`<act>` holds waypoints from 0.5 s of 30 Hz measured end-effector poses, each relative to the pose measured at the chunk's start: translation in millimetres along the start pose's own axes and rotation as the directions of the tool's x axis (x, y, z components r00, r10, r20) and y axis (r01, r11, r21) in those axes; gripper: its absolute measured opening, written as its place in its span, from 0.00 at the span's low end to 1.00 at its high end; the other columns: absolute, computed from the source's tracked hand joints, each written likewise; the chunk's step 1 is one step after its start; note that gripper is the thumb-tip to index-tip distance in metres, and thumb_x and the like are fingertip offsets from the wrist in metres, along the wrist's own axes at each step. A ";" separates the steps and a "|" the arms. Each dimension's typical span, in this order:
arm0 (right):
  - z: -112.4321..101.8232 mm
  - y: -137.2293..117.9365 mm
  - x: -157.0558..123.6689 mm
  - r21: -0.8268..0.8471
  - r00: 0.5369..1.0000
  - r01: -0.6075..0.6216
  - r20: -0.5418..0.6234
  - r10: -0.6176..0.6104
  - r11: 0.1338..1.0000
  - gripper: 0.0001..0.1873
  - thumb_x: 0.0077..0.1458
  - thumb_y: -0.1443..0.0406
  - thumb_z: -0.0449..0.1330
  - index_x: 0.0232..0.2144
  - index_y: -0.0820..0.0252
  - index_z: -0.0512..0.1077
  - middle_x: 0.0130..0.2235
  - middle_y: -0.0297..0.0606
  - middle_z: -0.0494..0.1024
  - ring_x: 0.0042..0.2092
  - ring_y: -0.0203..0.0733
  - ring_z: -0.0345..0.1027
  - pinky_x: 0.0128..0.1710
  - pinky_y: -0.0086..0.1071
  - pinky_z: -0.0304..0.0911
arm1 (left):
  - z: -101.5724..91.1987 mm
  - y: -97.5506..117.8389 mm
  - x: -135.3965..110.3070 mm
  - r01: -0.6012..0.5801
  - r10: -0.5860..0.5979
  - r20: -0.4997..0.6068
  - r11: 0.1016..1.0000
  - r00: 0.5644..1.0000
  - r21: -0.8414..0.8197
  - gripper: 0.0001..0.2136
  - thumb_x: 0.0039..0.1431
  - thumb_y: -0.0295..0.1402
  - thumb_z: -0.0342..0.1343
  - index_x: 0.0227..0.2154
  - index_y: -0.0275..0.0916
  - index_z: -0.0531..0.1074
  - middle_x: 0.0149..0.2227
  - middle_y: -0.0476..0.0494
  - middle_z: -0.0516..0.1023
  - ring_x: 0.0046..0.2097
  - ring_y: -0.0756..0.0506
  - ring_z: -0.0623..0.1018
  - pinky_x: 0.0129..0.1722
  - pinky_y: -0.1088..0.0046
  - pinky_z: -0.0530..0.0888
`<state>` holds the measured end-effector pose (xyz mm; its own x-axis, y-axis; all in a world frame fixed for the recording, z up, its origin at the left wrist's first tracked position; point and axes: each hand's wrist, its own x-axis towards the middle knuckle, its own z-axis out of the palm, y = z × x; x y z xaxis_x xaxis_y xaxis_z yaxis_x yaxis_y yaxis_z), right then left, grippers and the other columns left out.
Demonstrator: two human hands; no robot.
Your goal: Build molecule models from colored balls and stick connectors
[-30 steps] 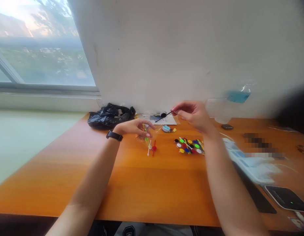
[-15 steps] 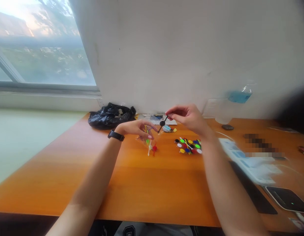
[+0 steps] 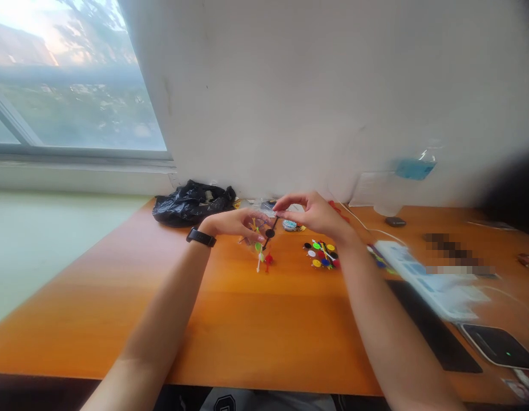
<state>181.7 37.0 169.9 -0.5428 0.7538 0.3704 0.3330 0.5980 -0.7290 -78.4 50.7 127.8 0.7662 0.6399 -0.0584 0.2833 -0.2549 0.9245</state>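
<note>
My right hand (image 3: 309, 214) pinches one end of a black arrow-shaped spinner pointer (image 3: 270, 233) with a round disc at its middle. It hangs tilted beside the fingers of my left hand (image 3: 241, 224), which wears a black watch. Those fingers are closed on a clear plastic bag (image 3: 246, 242), its edges hard to make out. Several coloured pointers show in or against the bag, among them a white-and-green one (image 3: 259, 256) and a red one (image 3: 269, 260). Right of them lies a pile of coloured pointers (image 3: 322, 254), partly hidden behind my right forearm.
A crumpled black plastic bag (image 3: 193, 202) sits at the back left of the wooden table (image 3: 264, 331). Behind my hands is a small round light-blue item (image 3: 291, 224). To the right are a white power strip (image 3: 414, 274), a dark mat (image 3: 431, 325) and a black-topped device (image 3: 501, 345).
My right hand has moved left and slightly down, bringing the black spinner pointer in front of the plastic bag. My left hand stays almost still.
</note>
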 end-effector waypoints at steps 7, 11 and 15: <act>-6.8 -2.6 -5.1 0.012 0.985 -0.062 0.159 0.059 0.998 0.19 0.61 0.47 0.63 0.40 0.54 0.82 0.39 0.37 0.84 0.42 0.44 0.75 0.38 0.32 0.67 | -1.4 1.8 -0.6 -0.013 0.013 0.009 0.998 1.000 0.055 0.30 0.57 0.43 0.71 0.61 0.42 0.72 0.44 0.39 0.83 0.31 0.50 0.81 0.33 0.74 0.77; -3.3 -2.1 -1.6 0.003 0.999 -0.012 -0.047 0.012 1.000 0.17 0.60 0.49 0.65 0.37 0.55 0.81 0.41 0.37 0.83 0.44 0.44 0.75 0.43 0.33 0.67 | -5.0 1.2 -4.5 -0.002 0.002 -0.003 0.999 1.000 0.033 0.29 0.58 0.42 0.70 0.60 0.41 0.73 0.46 0.38 0.82 0.33 0.49 0.81 0.33 0.74 0.78; -1.1 11.4 6.1 0.041 0.959 0.016 -0.285 -0.004 0.999 0.16 0.59 0.52 0.65 0.40 0.57 0.78 0.43 0.40 0.81 0.44 0.43 0.74 0.45 0.34 0.68 | -11.5 -0.5 -11.7 0.003 -0.001 -0.043 0.999 0.999 0.047 0.28 0.59 0.41 0.69 0.60 0.42 0.73 0.46 0.38 0.82 0.34 0.48 0.82 0.32 0.76 0.77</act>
<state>183.0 48.7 164.5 -0.3023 0.7976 0.5220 0.2925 0.5988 -0.7456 -94.2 51.6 132.3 0.7401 0.6710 -0.0433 0.3127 -0.2864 0.9057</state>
